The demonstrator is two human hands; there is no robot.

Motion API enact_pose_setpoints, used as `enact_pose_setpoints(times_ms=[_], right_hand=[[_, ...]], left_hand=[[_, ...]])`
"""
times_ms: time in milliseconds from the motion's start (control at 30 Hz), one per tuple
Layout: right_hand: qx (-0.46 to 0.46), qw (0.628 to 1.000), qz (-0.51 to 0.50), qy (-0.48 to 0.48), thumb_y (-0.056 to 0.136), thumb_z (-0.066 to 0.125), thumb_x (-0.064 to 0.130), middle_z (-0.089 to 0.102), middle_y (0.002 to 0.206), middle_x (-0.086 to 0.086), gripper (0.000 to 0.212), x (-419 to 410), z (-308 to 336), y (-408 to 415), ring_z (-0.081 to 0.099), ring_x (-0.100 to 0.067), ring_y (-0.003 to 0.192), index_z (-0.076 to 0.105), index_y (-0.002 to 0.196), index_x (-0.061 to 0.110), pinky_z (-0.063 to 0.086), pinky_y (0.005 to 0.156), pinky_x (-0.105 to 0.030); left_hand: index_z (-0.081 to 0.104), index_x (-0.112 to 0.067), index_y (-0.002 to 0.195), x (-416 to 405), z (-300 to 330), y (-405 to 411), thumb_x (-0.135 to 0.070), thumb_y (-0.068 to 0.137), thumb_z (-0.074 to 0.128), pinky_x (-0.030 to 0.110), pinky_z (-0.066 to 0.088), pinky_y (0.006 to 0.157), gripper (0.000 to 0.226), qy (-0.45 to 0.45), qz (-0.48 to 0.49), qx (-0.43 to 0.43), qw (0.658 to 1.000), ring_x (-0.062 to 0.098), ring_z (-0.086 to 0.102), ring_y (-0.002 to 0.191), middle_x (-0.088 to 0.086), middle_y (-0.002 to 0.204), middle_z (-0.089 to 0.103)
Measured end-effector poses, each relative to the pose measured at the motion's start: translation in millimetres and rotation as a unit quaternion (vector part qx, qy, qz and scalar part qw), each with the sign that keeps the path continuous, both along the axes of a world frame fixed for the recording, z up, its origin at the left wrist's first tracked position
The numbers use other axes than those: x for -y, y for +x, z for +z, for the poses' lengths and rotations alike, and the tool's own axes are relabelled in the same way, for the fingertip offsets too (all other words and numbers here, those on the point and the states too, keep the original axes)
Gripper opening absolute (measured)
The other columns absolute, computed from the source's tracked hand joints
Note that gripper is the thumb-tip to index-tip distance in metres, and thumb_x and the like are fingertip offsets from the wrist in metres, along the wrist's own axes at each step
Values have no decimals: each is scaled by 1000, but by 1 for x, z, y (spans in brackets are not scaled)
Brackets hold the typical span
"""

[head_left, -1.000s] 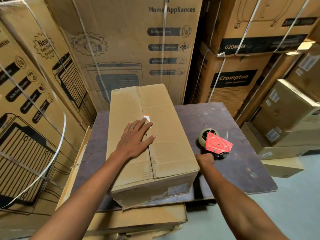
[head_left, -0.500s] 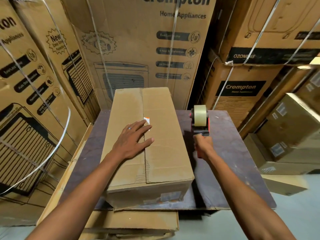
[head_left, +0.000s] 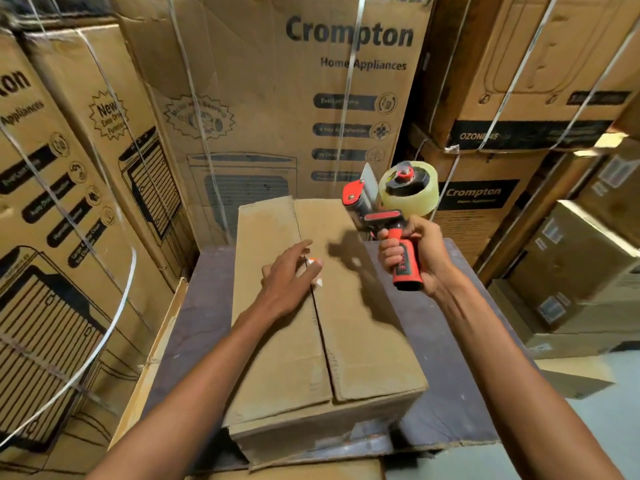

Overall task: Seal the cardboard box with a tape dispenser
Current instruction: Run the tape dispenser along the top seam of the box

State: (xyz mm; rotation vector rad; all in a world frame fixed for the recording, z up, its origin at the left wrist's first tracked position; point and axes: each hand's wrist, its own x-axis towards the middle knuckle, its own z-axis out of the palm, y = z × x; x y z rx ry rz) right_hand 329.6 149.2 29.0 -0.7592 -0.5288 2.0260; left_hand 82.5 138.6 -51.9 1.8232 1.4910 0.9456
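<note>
Long brown cardboard box (head_left: 322,306) lay lengthwise on dark purple-brown board (head_left: 450,393), top flaps closed, centre seam untaped. Left hand (head_left: 289,277) rested flat on box top, fingers straight and loosely spread, tips by small orange-white sticker (head_left: 313,263) on seam. Right hand (head_left: 412,252) held up beside box's right edge, clear of it, fingers curled round handle of red tape dispenser (head_left: 388,206) with clear roll. Strapped Crompton cartons (head_left: 277,98) stacked beyond fingertips.

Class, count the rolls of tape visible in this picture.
1: a clear, pale roll of tape mounted on the red tape dispenser gripped by the right hand above the brown cardboard box. Others may be hidden.
</note>
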Motion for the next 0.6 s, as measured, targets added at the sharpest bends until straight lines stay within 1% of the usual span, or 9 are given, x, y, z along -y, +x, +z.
enact_pose_setpoints(times_ms=[100,167,200,267,300,367,467,533,600], right_hand=[[-72,996,61,-10,49,65,9,46,59,0,34,-11,4,-8,44,-9,42,56,82,3,42,38,-21],[-114,988,102,-30,47,69,3,48,60,-2,38,-20,5,-13,46,-12,42,56,83,2,44,38,-23],[-126,985,109,-40,50,68,3,48,60,-2,37,-23,6,-14,47,-13,43,56,84,2,44,39,-23],[-119,985,109,-54,60,58,10,49,60,-1,27,-34,13,-20,48,-12,44,54,86,3,45,40,-22],[-104,988,101,-58,66,50,14,48,60,-1,23,-39,17,-22,47,-11,44,54,85,3,45,40,-21],[-80,990,95,-64,70,41,19,47,59,0,25,-53,24,-25,46,-9,42,55,83,3,44,38,-20],[-83,987,111,-79,72,38,20,46,58,-1,27,-76,30,-27,45,-10,41,56,81,1,43,37,-20],[-82,987,111,-85,73,38,19,45,58,0,28,-90,31,-29,45,-9,41,57,80,0,42,37,-19],[-81,987,105,-87,73,38,19,45,58,0,28,-105,32,-31,44,-9,40,58,78,0,41,36,-19]], left_hand=[[36,-24,154,-28,36,10,-37,86,76,29,38,108,79,-31,-16,155,987,13,47,133,0,149,48],[32,-21,156,-50,55,15,-34,73,81,30,39,109,98,-58,-14,222,973,13,44,135,0,150,45],[34,-21,155,-58,61,19,-32,67,82,33,40,111,101,-73,-14,252,965,14,46,135,0,150,46],[50,-21,146,-76,67,20,-27,64,82,38,46,107,88,-78,-21,303,950,17,57,127,1,141,59],[60,-21,136,-82,68,21,-24,67,80,39,51,100,72,-68,-20,313,947,16,64,117,2,129,68],[69,-20,122,-92,67,25,-14,74,75,35,54,88,49,-35,3,315,948,12,69,98,1,110,76],[72,-23,114,-108,61,31,-8,76,72,30,56,90,41,7,65,330,942,8,70,98,-4,105,77],[73,-26,108,-117,56,33,-3,80,72,23,54,86,37,27,92,340,936,5,70,97,-8,102,77],[72,-20,113,-128,51,30,-2,81,72,19,53,85,37,41,116,340,932,3,70,97,-6,105,77]])
